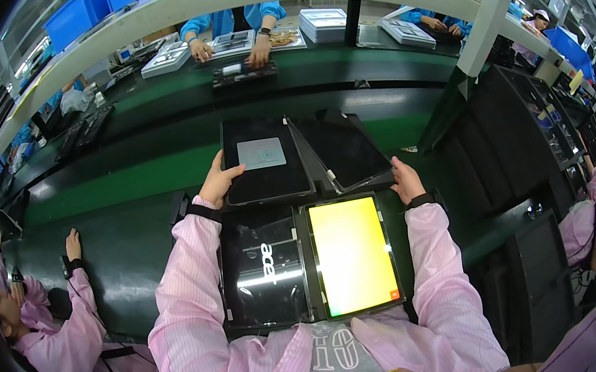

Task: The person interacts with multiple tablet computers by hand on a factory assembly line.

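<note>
Reaching forward with both arms in pink sleeves, I note the left hand [219,181] gripping the left edge of a dark tablet [264,160], thumb on top, fingers curled underneath. This tablet bears a pale square sticker and lies flat on the green table [124,180]. The right hand [406,181] rests at the near corner of a second dark tablet [342,148], tilted and just beside the first; I cannot tell whether it grips. Closer to me lie a glossy black panel [262,266] and a lit yellow screen [353,254], side by side.
</note>
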{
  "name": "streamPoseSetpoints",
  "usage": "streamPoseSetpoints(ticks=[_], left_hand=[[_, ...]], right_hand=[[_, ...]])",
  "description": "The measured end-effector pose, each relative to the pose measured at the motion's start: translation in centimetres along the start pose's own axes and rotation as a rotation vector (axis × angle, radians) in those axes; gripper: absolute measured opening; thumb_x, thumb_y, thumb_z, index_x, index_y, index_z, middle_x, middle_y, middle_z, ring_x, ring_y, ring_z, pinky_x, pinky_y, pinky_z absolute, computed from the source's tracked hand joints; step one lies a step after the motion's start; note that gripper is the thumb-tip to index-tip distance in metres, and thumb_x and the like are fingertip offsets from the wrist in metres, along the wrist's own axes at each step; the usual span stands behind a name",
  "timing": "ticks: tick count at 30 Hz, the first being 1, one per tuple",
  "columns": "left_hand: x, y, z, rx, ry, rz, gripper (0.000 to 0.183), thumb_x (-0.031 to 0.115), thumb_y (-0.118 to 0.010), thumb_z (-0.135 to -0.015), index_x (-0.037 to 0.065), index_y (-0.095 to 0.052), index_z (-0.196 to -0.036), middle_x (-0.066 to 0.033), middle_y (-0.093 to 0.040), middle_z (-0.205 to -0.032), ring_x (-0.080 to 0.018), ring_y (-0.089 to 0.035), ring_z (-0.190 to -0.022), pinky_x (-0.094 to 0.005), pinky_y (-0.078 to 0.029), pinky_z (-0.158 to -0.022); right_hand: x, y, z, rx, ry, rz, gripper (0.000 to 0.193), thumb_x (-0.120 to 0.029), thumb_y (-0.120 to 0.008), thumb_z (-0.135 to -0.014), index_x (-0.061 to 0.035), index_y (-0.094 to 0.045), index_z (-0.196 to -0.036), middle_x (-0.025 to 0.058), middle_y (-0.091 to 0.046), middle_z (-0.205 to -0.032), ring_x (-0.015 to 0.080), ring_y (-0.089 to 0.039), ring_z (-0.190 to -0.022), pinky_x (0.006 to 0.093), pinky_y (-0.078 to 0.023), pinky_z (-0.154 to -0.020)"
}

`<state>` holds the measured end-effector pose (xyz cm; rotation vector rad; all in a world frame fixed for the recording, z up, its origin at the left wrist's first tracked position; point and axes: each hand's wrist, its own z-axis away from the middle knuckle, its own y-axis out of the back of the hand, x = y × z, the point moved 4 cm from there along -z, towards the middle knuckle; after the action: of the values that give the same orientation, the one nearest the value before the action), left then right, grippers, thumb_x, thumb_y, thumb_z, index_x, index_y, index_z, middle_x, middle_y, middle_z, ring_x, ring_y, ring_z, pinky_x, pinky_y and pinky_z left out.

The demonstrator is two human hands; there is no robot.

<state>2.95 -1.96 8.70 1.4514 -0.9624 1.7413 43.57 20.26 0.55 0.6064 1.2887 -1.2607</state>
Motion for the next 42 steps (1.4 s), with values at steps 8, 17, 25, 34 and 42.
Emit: streamPoseSetpoints(ticks=[8,17,25,34,42], left_hand=[[2.8,1.6,4.4,0.045,-0.002,0.038,0.081,0.005,-0.068,-0.082,-0.005,-0.020,-0.147,-0.0170,-0.058,-0.122,-0.0187,-0.062,-0.099,-0.0271,-0.049,-0.088],[3.5,2.3,14.2,-0.006,-0.030,0.017,0.075,0.006,-0.066,-0.084,-0.003,-0.025,-0.146,-0.0138,-0.054,-0.127,-0.0167,-0.059,-0.103,-0.0266,-0.047,-0.090],[0.1,4.2,20.6,0.029,-0.025,-0.069,0.077,0.002,-0.064,-0.083,-0.002,-0.022,-0.148,-0.0128,-0.041,-0.142,-0.0187,-0.047,-0.123,-0.0283,-0.039,-0.100],[-3.2,5.4,23.7,0.090,0.183,-0.446,0.075,0.022,-0.073,-0.082,-0.002,-0.034,-0.141,-0.0158,-0.060,-0.107,-0.0188,-0.057,-0.087,-0.0294,-0.048,-0.073],[-2.7,5.9,27.9,0.040,0.191,-1.115,0.060,0.050,-0.078,-0.069,-0.006,-0.059,-0.072,-0.0194,-0.061,-0.062,-0.0318,-0.064,-0.061,-0.0383,-0.049,-0.058]], right_hand=[[-3.7,-2.1,4.3,0.079,0.254,0.362,0.019,-0.019,-0.073,-0.083,-0.0020,-0.066,-0.088,-0.0023,-0.059,-0.071,0.0068,-0.051,-0.056,0.0214,-0.034,-0.046],[-2.7,-1.1,15.7,0.076,0.287,0.159,0.013,-0.003,-0.071,-0.082,-0.0003,-0.062,-0.091,-0.0010,-0.060,-0.076,0.0059,-0.053,-0.067,0.0202,-0.040,-0.062],[-0.4,-1.2,21.2,0.112,0.207,0.103,0.024,0.000,-0.072,-0.080,0.0013,-0.059,-0.099,-0.0017,-0.055,-0.078,0.0053,-0.051,-0.069,0.0189,-0.040,-0.064],[1.4,0.3,23.6,0.128,0.198,0.199,0.025,-0.001,-0.070,-0.082,0.0027,-0.057,-0.104,0.0028,-0.061,-0.088,0.0077,-0.056,-0.075,0.0207,-0.044,-0.069],[2.4,0.4,25.2,0.059,0.236,0.645,0.023,-0.007,-0.073,-0.080,-0.0056,-0.050,-0.076,-0.0068,-0.045,-0.062,0.0020,-0.040,-0.057,0.0209,-0.030,-0.052]])
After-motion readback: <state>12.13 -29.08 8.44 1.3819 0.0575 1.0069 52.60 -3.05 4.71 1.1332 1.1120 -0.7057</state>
